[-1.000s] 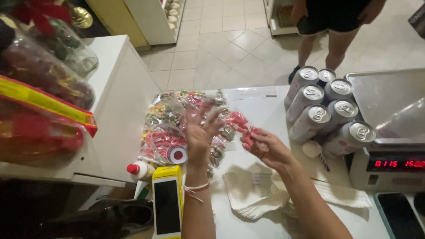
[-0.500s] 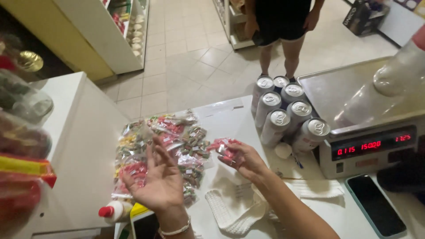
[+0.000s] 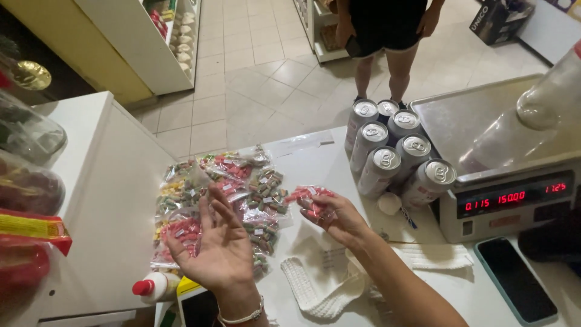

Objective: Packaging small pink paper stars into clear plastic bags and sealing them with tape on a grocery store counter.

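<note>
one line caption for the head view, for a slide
Right hand lifts a candy bag beside the bag pile; left hand open above it.

Candy bags [image 3: 227, 200] spread on the counter [image 3: 315, 163], left of the cans [image 3: 396, 154]. Scale [image 3: 502, 175] right of the cans, phone [image 3: 514, 278] before it. Knitted cloth [image 3: 315, 290] lies nearest.

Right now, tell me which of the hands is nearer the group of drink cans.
Right. The right hand, holding a small bag of red sweets, sits just left of the drink cans; the left hand hovers farther left, above the candy bags.
</note>
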